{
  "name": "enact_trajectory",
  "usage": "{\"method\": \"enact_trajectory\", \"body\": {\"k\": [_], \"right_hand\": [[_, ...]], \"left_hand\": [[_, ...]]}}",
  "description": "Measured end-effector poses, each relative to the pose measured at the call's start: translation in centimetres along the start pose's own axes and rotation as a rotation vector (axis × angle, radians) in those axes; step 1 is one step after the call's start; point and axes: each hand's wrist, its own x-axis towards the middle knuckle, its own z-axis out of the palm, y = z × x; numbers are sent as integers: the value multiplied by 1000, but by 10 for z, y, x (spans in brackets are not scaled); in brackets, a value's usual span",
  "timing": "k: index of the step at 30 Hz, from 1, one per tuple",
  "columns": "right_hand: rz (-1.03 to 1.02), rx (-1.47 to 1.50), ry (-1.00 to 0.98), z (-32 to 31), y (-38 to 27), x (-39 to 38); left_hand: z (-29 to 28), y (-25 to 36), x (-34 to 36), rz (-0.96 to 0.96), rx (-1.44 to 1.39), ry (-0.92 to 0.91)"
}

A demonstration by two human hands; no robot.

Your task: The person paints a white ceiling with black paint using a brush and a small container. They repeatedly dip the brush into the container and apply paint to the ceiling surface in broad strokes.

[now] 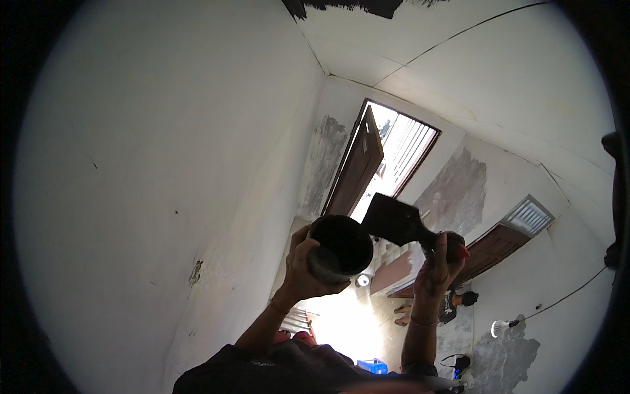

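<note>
A dark round pot is raised before me, its mouth toward the view. My left hand is wrapped round its side and underneath. What the pot holds is too dark to make out. To its right, my right hand is closed round the handle of a wide flat paintbrush. The brush's dark, broad head points up and left, close to the pot's rim; I cannot tell whether they touch. At the top edge, a ragged dark patch shows on the pale ceiling.
A pale wall fills the left side. Beyond my hands are an open brown door and another brown door. At right a person sits low, and a bulb hangs on a wire. A blue plastic item lies below.
</note>
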Motion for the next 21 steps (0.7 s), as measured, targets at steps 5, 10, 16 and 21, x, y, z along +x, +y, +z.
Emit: {"method": "enact_trajectory", "body": {"k": [5, 10, 16, 21], "right_hand": [[-823, -969, -104, 15, -3, 50], [-968, -73, -135, 106, -20, 158], [-1641, -409, -308, 219, -53, 248], [-1756, -802, -544, 265, -43, 292]], "left_hand": [[-7, 2, -4, -16, 29, 41], [-19, 6, -11, -37, 27, 64], [-32, 9, -24, -43, 48, 69], [-40, 13, -33, -75, 92, 63]]}}
